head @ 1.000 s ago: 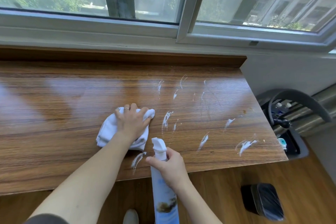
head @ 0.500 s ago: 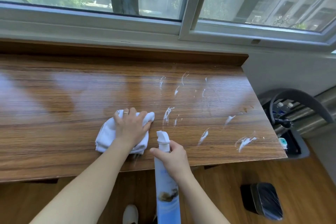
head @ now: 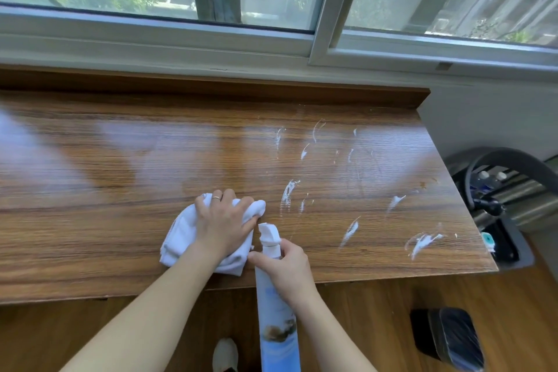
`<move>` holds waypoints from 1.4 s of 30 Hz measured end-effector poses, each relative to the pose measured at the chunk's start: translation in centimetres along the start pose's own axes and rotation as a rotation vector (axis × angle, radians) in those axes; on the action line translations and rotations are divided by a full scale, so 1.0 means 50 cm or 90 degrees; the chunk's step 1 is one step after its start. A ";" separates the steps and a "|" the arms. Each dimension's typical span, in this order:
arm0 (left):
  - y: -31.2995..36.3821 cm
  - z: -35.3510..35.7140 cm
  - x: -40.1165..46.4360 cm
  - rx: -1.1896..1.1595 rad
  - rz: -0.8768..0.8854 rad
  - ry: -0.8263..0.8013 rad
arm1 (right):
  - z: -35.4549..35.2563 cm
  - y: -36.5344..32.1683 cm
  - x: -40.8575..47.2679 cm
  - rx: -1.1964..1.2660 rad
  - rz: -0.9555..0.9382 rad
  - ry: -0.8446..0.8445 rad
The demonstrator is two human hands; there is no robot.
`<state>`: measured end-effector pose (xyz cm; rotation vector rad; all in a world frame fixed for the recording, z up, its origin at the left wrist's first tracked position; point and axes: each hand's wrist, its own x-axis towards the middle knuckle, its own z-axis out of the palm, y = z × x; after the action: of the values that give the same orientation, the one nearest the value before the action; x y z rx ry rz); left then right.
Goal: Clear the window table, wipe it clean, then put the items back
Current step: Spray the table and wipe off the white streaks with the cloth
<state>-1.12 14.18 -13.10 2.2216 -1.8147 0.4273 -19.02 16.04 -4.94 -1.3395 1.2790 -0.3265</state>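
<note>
The wooden window table point(head: 90, 178) fills the middle of the view under the window. My left hand point(head: 223, 223) presses a crumpled white cloth point(head: 181, 235) flat on the table near its front edge. Just right of it, my right hand point(head: 287, 269) grips a tall spray bottle point(head: 276, 320) with a white nozzle, held upright at the table's front edge. White foam streaks point(head: 422, 241) lie scattered over the right half of the table, several of them to the right of the cloth.
The window frame point(head: 320, 39) runs along the back. A dark basket point(head: 507, 248) with bottles and a curved grey handle sits off the table's right end. A black bin point(head: 450, 338) stands on the wooden floor at the lower right. A shoe point(head: 225, 353) shows below.
The foam streak near the front edge below the cloth is gone. The cloth and my left hand shifted slightly toward the front. The spray bottle moved up closer to the cloth.
</note>
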 end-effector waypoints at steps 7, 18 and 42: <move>-0.024 0.022 0.090 0.027 -0.011 -0.032 | -0.008 0.009 -0.012 0.013 0.012 0.002; -0.015 -0.002 0.079 0.032 -0.049 -0.077 | -0.003 0.026 -0.050 -0.010 -0.014 0.014; -0.058 -0.091 -0.120 0.027 -0.026 -0.080 | 0.051 0.039 -0.132 -0.024 -0.031 0.036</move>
<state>0.27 21.87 -11.12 2.3592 -1.8325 0.3273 -20.22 23.25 -4.02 -1.4039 1.3069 -0.3788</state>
